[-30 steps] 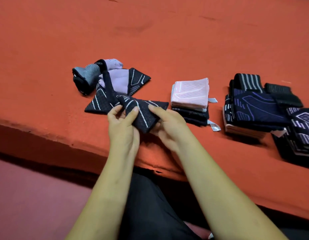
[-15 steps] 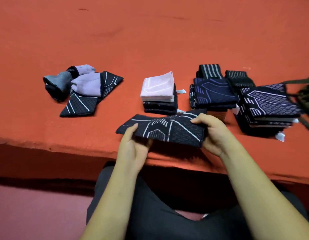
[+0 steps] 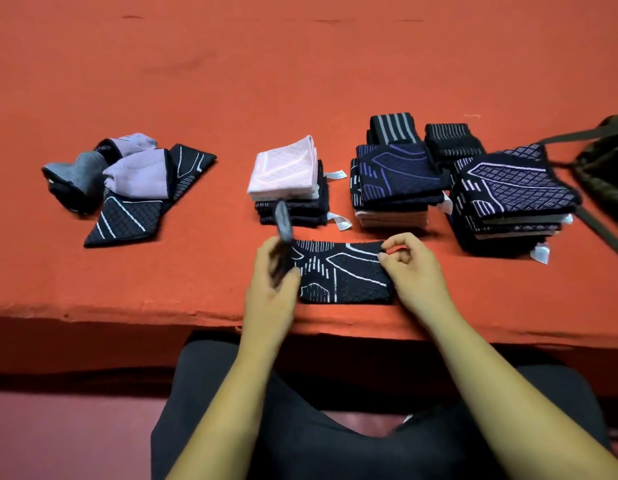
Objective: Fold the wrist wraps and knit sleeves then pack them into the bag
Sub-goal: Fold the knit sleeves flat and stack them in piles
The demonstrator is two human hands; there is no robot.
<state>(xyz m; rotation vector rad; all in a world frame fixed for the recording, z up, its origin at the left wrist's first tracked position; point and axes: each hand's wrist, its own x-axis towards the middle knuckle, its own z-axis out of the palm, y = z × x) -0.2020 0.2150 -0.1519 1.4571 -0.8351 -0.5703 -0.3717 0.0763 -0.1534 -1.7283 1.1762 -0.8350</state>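
Between the two hands, close to the near edge of the orange-red table (image 3: 300, 64), a black knit sleeve (image 3: 342, 271) patterned with white lines lies flat and crosswise. The left hand (image 3: 269, 289) has its fingers curled round the sleeve's left end, which stands raised off the cloth and is smeared by motion blur. The right hand (image 3: 411, 268) pinches the far right corner of the sleeve between thumb and forefinger, its other fingers curled in. Just beyond the left hand stands a pink-topped stack (image 3: 287, 168) of folded pieces, white tags poking out on its right side. Beyond the right hand sits a navy stack (image 3: 397, 174) with purple lines, and farther right of that hand a taller lilac-lined stack (image 3: 515, 188). Two rolled striped wraps (image 3: 392, 128) stand behind these stacks. Well to the left of the left hand lies a loose pile (image 3: 127, 174) of unfolded grey, lilac and black pieces. Far to the right of the right hand, at the frame edge, a dark olive bag (image 3: 605, 168) rests with its strap trailing over the table.
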